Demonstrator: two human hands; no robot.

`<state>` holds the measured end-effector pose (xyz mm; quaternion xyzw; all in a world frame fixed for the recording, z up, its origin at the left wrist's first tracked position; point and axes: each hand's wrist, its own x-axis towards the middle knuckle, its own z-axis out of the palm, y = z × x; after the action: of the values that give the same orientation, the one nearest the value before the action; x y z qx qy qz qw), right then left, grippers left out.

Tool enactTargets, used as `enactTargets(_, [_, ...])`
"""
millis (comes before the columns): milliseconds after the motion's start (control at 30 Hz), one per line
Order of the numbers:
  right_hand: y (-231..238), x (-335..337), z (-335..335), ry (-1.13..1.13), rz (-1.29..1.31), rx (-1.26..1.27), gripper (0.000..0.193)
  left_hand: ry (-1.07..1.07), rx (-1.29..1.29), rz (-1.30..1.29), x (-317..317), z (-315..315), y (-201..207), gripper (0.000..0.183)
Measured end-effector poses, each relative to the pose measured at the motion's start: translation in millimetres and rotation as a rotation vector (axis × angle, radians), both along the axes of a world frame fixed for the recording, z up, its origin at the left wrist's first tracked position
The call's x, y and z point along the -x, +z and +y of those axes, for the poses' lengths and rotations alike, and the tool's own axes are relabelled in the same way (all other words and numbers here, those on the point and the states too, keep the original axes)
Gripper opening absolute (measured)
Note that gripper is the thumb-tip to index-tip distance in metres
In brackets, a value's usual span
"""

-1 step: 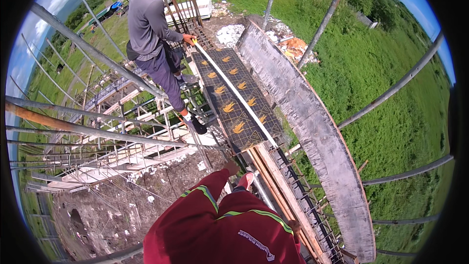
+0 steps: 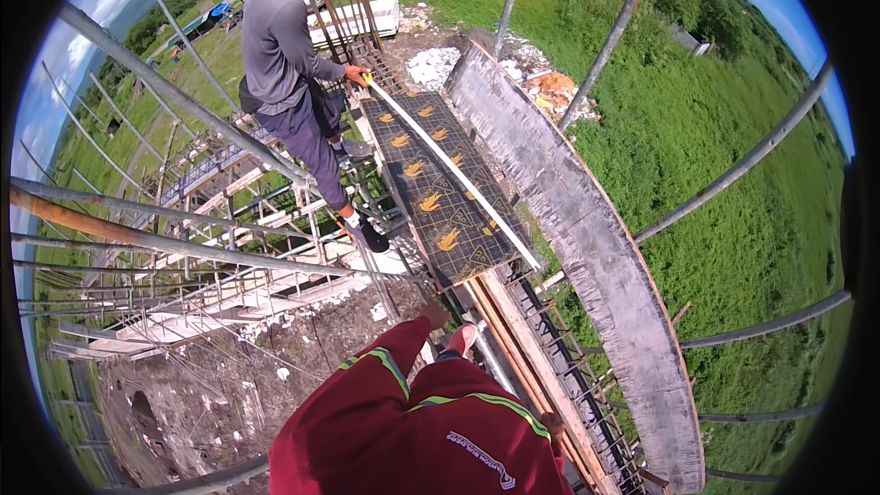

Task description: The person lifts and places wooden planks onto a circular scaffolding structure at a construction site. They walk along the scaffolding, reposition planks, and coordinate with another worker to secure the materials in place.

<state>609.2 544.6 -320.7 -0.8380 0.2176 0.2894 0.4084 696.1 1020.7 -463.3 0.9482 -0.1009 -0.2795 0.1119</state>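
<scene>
From the end of my red left sleeve shows my left hand (image 2: 434,314), small and dark, just below the near end of a black gridded panel with yellow marks (image 2: 429,185). My right hand (image 2: 552,423) is mostly covered by its sleeve and lies beside long timbers (image 2: 524,339). The fingers of both hands are too small and dark to read. Across the panel runs an extended white measuring tape (image 2: 458,172), its far end at the yellow case (image 2: 368,79) in a co-worker's hand (image 2: 356,74). The tape's near end overhangs the panel's right corner, apart from my hands.
A co-worker (image 2: 286,46) stands at the far left on scaffolding. A long curved grey board (image 2: 587,238) flanks the panel on the right. Steel pipes (image 2: 733,174) slant around the platform. Rebar (image 2: 573,362) runs beside the timbers; ground (image 2: 229,394) lies far below.
The tape's near end has swung slightly to the right over the panel. My hands and the co-worker stay about where they were.
</scene>
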Motion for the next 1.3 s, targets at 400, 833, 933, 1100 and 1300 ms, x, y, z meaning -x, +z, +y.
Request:
enactTargets(400, [-46.0, 11.8, -22.2, -0.173, -0.155, -0.289, 0.035, 0.223, 0.076, 0.003, 19.1, -12.7, 28.1, 0.033])
enactTargets(833, [-121.3, 34.0, -56.1, -0.083, -0.155, -0.157, 0.03, 0.089, 0.085, -0.16, 54.6, -29.9, -7.7, 0.029])
enactTargets(933, [-132.8, 33.1, -62.9, -0.106, -0.163, -0.135, 0.031, 0.069, 0.014, -0.18, 59.8, -32.1, -6.4, 0.027])
enactTargets(1100, [-132.3, 31.2, -67.0, -0.132, -0.132, -0.157, 0.03, 0.001, -0.047, -0.159, 66.3, -37.8, 5.2, 0.022])
enactTargets(1300, [-141.2, 25.7, -78.7, -0.042, -0.063, -0.121, 0.027, -0.002, -0.074, -0.139, 70.0, -47.4, 16.2, 0.019])
